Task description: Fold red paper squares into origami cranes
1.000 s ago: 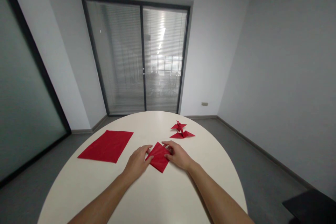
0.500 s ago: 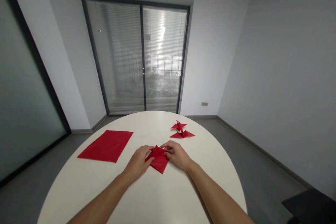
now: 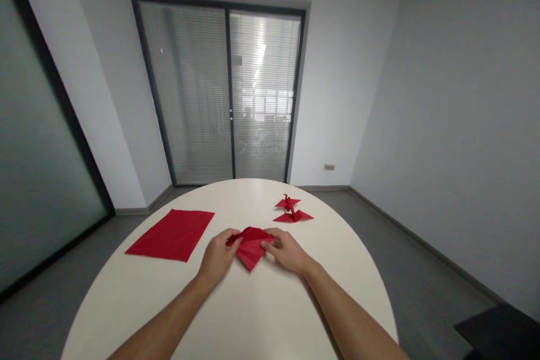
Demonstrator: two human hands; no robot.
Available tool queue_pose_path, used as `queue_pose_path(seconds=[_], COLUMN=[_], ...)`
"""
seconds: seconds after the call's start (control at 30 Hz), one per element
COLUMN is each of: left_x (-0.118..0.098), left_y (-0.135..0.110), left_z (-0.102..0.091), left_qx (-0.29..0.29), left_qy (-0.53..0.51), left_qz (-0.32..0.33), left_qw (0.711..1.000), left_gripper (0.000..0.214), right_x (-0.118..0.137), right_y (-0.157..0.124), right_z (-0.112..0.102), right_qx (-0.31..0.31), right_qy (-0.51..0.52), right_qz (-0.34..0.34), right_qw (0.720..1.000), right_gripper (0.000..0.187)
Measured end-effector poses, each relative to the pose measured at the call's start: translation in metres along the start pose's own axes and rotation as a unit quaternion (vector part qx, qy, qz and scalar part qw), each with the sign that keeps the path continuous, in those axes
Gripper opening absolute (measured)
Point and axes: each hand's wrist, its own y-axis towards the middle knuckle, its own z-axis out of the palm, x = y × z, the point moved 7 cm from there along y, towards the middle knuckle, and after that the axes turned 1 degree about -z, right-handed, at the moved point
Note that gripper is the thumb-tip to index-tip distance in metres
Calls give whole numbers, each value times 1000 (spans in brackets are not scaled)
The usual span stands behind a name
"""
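Observation:
A partly folded red paper (image 3: 250,246) is held just above the white round table (image 3: 253,315), between both of my hands. My left hand (image 3: 218,257) pinches its left corner with closed fingers. My right hand (image 3: 287,248) pinches the right side, thumb and fingertips pressed on the paper. The paper's upper flap is lifted and opened out, and its lower point hangs toward the table.
A flat red paper sheet (image 3: 172,234) lies on the table to the left. Two finished red paper cranes (image 3: 292,209) stand beyond my right hand. Glass sliding doors with blinds (image 3: 223,90) are behind the table. A dark object (image 3: 502,329) sits at the lower right.
The folded paper lay flat under my fingers a second ago. Both hands have since raised its top layer and pulled it open, and the hands shifted slightly away from me.

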Motion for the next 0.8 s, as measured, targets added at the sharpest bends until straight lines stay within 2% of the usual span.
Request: queue_pose_path(seconds=[0.13, 0.27, 0.37, 0.53, 0.63, 0.8], left_x=[4, 7, 10, 12, 14, 19], left_y=[3, 4, 4, 4, 4, 4], left_z=[-11, -13, -9, -7, -6, 1], left_qx=[-52, -57, -44, -50, -43, 6], left_qy=[-70, -150, -194, -194, -183, -154], left_qz=[-23, -45, -58, -65, -63, -64], left_qw=[996, 986, 978, 978, 980, 986], left_gripper=[19, 21, 22, 22, 21, 21], right_x=[-4, -4, 2, 4, -3, -24], right_y=[2, 4, 5, 3, 2, 0], right_z=[-6, -16, -26, -40, -39, -29], right_qx=[-46, -88, -103, -119, -103, -75], right_qy=[77, 110, 80, -5, -36, -71], right_qz=[9, 23, 21, 60, 71, 89], right_qw=[996, 990, 991, 991, 992, 991], right_gripper=[23, 22, 24, 30, 28, 26])
